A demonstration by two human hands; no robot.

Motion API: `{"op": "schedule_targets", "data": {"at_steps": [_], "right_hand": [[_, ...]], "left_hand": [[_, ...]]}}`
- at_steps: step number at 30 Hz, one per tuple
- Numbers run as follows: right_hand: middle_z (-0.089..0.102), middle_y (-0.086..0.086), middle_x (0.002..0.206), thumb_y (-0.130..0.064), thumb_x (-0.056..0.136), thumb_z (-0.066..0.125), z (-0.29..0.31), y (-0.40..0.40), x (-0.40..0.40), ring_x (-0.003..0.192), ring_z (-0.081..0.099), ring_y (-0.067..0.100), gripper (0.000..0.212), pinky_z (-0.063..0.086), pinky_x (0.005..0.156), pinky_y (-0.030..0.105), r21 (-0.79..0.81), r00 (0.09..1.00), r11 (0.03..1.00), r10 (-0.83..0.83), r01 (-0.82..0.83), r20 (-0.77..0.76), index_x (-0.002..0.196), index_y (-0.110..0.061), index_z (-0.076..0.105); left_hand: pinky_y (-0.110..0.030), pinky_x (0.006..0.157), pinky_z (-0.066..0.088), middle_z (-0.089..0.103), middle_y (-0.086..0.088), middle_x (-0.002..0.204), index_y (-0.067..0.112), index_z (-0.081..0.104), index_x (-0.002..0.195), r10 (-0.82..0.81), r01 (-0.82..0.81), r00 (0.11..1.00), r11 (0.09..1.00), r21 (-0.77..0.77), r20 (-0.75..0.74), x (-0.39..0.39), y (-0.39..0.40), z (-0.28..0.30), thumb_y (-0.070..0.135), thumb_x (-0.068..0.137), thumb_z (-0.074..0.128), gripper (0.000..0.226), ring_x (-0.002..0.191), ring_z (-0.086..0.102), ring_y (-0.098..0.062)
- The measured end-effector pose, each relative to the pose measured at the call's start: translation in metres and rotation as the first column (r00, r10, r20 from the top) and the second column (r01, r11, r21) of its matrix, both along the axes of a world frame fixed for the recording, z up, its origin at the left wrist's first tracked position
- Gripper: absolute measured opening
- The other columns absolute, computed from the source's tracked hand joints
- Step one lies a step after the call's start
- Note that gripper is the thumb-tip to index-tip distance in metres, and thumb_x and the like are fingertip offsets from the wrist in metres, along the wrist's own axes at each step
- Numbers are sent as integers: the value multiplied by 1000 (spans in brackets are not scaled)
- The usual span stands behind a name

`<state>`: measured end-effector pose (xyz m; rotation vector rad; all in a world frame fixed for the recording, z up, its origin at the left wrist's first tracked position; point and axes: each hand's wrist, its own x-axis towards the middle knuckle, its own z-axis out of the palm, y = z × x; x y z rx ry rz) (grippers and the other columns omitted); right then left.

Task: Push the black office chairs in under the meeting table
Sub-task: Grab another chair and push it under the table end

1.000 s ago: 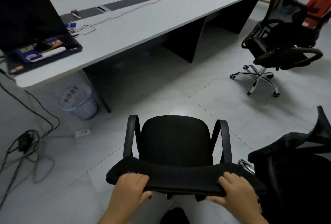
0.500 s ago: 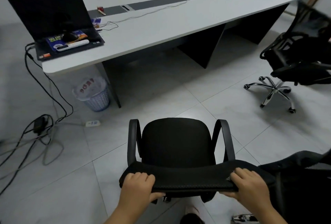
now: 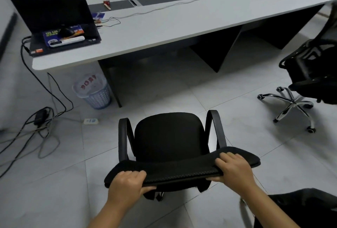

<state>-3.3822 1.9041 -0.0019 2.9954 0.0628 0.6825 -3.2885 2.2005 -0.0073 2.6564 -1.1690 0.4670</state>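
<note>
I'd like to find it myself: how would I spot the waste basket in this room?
Start at the long white meeting table and go to its end with the open black laptop. Below that corner, beside the dark table leg, stands the pale lattice plastic waste basket, the only thing there lined with a red-printed bag.

Two bare forearms, no sleeves; the left hand (image 3: 127, 184) and right hand (image 3: 235, 169) wear no gloves, rings or watch.

Blk chair (image 3: 168, 134); pale grey table (image 3: 182, 25); bin (image 3: 94, 93) maybe blue-white lattice.
</note>
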Motion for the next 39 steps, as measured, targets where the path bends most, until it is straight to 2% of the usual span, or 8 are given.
{"op": "schedule_targets", "data": {"at_steps": [3, 8, 19, 24, 30, 34, 37, 39], "right_hand": [[51, -2, 49, -70, 83, 22, 2, -27, 30, 44, 49, 17, 71, 34, 46, 24, 29, 1000, 1000, 7, -7, 11, 50, -15, 53], [51, 1, 48, -70, 83, 24, -2, -46, 79, 42, 49, 21, 72, 21, 55, 27, 48, 996, 999, 17, -21, 83, 49, -12, 51], [51, 0, 50, -69, 84, 20, -4, -68, 211, 43, 49, 23, 73, 22, 55, 28, 25, 998, 999, 35, -36, 50, 52, -13, 54], [55, -1, 53, -65, 86, 10, -3, -61, 264, 46, 53, 18, 76, 40, 44, 25, 38, 999, 998, 45, -45, 18, 55, -16, 59], [58, -2, 53, -63, 88, 16, -3, -55, 335, 45, 54, 18, 73, 42, 44, 21, 29, 996, 995, 91, -92, 11, 55, -16, 61], [57, -1, 53, -63, 88, 17, -4, -64, 387, 46, 54, 18, 73, 43, 46, 21, 45, 990, 990, 135, -137, 38, 55, -15, 60], [56, -2, 53, -66, 86, 19, -6, -70, 436, 46, 53, 18, 72, 35, 54, 22, 47, 988, 987, 150, -152, 44, 55, -15, 59], [55, -3, 52, -67, 86, 19, -7, -74, 466, 46, 52, 17, 72, 30, 55, 22, 62, 988, 986, 152, -154, 38, 54, -16, 59]], "left_hand": [[-16, 36, 36, 50, 6, 37, 16, 61, 49, 50, -50, 999, 999, 6, 22, 18, -25, 1, 62, 90, 13, 78, 32, 48, -10], [-16, 37, 37, 49, 5, 37, 17, 61, 49, 97, -98, 993, 995, 16, 71, 68, -49, 3, 60, 91, 14, 77, 33, 48, -12], [-19, 39, 36, 49, 6, 38, 19, 59, 48, 112, -109, 987, 993, -38, 113, 197, -71, 1, 62, 90, 15, 75, 35, 49, -11], [-20, 41, 30, 47, 7, 37, 21, 56, 46, 107, -103, 987, 994, -43, 116, 260, -67, 3, 63, 89, 13, 75, 34, 46, -9], [-24, 47, 26, 45, 7, 36, 20, 54, 44, 137, -136, 985, 991, -22, 101, 332, -60, 4, 64, 88, 11, 75, 33, 45, -9], [-22, 38, 31, 45, 6, 36, 21, 53, 45, 173, -174, 983, 985, 17, 57, 372, -65, 1, 64, 88, 11, 75, 34, 45, -9], [-17, 36, 32, 45, 8, 36, 21, 52, 45, 222, -223, 975, 973, 65, 24, 409, -68, 3, 67, 84, 21, 68, 33, 45, -9], [-16, 35, 32, 45, 9, 36, 21, 52, 44, 260, -258, 966, 958, 123, 4, 434, -71, 7, 66, 70, 32, 56, 33, 45, -8]]}}
